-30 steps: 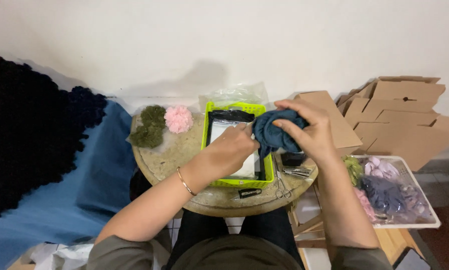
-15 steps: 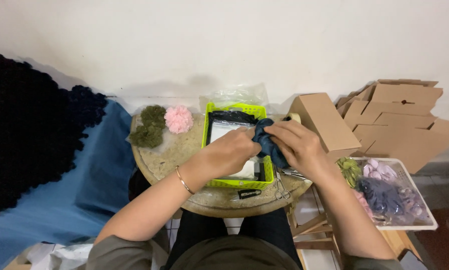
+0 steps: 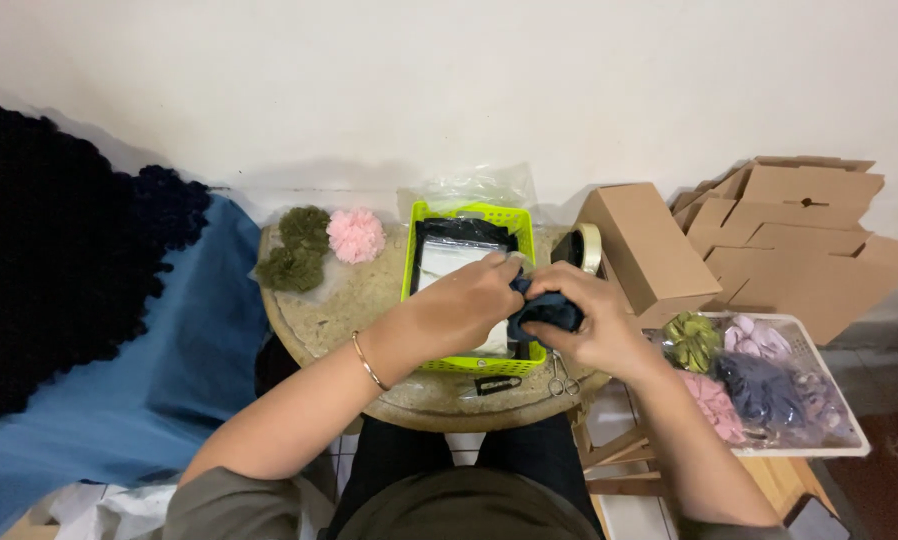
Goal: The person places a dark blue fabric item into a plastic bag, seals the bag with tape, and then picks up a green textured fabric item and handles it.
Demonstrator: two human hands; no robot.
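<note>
Both grips, left hand (image 3: pixel 469 300) and right hand (image 3: pixel 584 318), clamped on dark blue scrunchie (image 3: pixel 544 312) over green basket (image 3: pixel 466 213)

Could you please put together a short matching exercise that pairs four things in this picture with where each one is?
Things:
1. dark blue cloth
2. pink pompom
3. scissors
4. white tray

Places:
A. on the round table's left part, beside the green pompoms
B. right of the table, holding coloured scrunchies
C. held between the left hand and right hand at the green basket
D. on the table's near edge, below the right hand

Pairs: 1-C, 2-A, 3-D, 4-B
</note>
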